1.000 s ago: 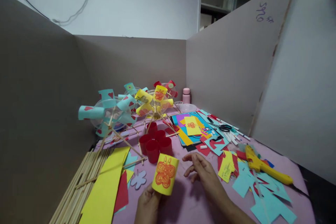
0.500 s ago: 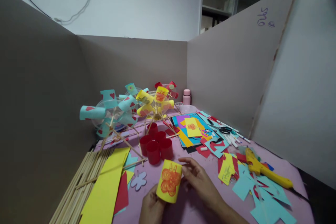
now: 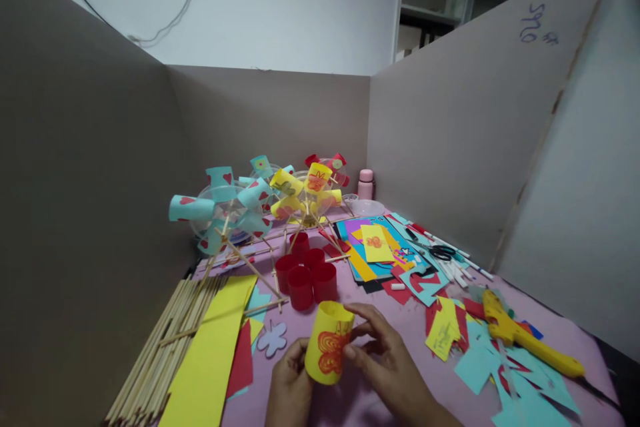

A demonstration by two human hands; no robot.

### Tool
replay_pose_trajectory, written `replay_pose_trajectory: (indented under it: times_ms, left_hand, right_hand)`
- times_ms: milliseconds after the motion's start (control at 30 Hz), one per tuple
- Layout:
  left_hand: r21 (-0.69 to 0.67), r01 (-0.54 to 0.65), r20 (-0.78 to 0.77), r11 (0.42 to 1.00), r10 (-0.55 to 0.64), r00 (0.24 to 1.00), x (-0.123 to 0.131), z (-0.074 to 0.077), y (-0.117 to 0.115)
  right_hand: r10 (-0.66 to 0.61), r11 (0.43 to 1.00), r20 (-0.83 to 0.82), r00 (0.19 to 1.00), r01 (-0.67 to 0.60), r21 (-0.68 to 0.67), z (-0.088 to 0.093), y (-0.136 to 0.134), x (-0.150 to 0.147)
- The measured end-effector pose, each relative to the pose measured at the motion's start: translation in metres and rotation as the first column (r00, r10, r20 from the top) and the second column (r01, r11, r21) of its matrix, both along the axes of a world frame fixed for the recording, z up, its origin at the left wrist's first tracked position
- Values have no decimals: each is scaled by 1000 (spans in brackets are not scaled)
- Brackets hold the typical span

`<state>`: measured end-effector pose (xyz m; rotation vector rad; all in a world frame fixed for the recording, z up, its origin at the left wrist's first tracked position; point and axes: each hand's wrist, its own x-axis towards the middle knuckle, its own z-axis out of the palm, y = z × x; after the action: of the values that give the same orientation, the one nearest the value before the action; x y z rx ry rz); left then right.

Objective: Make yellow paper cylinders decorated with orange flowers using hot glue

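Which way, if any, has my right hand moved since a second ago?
Yes: judged against the lilac flower cutout, your right hand has moved left, and its fingers now touch the yellow tube.

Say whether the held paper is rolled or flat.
Rolled: the held paper forms a tube, its round rim showing at the top.

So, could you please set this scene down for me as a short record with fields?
Left hand: holding the yellow paper tube
Right hand: fingers touching the tube's right side
Tube's drawing: orange butterfly
Beyond the tube: red tubes, clustered
Left side: wooden sticks, yellow sheet
Right side: yellow glue gun, scissors
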<state>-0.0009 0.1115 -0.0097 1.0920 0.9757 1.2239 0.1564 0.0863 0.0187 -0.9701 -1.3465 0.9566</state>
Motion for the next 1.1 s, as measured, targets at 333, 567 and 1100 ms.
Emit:
replay_pose_trajectory:
  times_ms: [333,567,1100]
  left_hand:
    - [193,32,-210,981,10,978,-1,12,-7]
    - [146,272,-376,951,-201,904,2,20,-17]
    - [-95,196,-99,976,-206,974,7,18,-8]
  right_hand:
    - [-6,997,-9,1000,6,-77,8,2,7]
    - [162,964,377,912,-64,-259,23,4,23]
    - [143,961,260,955,-72,-268,42,14,35]
